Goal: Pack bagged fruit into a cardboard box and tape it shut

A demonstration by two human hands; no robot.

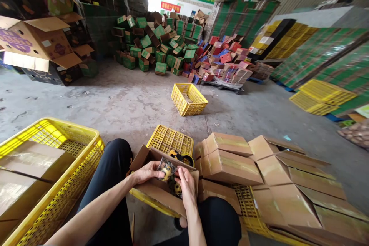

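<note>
My left hand [147, 172] is closed on a bagged yellow fruit [166, 173], its thumb along the near side. The wrapping is clear plastic with dark patches; the exact kind of fruit cannot be made out. From the other side, my right hand [186, 183] curves its fingers against the wrapped bundle, where a second yellow fruit [177, 190] shows lower down. Both hands are over an open cardboard box [161, 196], whose inside is partly hidden by them. A yellow and black tape dispenser [182, 157] lies at the box's far edge.
A yellow crate [170, 138] supports the box between my knees. Cardboard boxes [230, 157] are stacked close on the right. On the left is a large yellow crate [86, 169] holding a taped carton [31, 161]. Another yellow crate [190, 103] stands ahead, before heaped green boxes [160, 68].
</note>
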